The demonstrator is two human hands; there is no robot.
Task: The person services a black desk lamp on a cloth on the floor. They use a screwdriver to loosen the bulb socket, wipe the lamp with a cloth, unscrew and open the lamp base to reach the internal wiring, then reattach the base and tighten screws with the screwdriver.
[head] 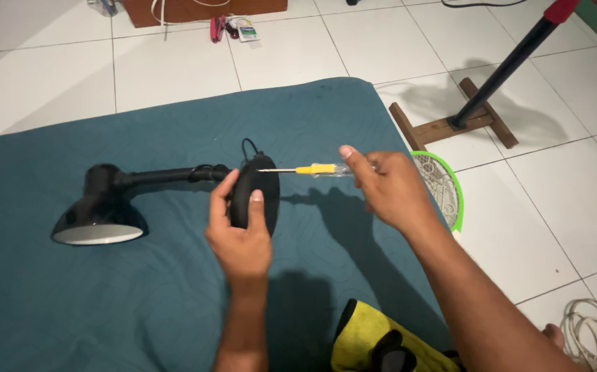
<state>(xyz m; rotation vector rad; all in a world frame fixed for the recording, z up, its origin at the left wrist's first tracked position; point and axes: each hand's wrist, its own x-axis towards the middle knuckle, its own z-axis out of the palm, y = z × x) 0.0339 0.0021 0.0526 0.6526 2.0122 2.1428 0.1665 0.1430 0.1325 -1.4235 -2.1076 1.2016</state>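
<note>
**Screwdriver tip at the lamp base, both hands closed on their things**

I see my left hand wrapped around the round base of a black desk lamp, thumb on the near face and fingers curled over the far edge, so the base stands on its edge rather than flat. The lamp lies on its side across a teal quilted mattress, its arm running left from the base to the shade, whose open mouth faces down and toward me.

My right hand is closed on a screwdriver with a yellow and clear handle, gripped between thumb and fingertips. The thin metal shaft points left, held about level, and its tip meets the top of the lamp base just above my left fingers. I cannot tell whether the tip sits in a screw head.

A black cord loops up behind the base. Just beyond my right hand, partly off the mattress edge on the white tiled floor, lies a green-rimmed electric fly swatter. A wooden cross-foot stand with a dark pole is farther back. A yellow and black cloth lies at the near edge, and white cables coil at the lower right.
</note>
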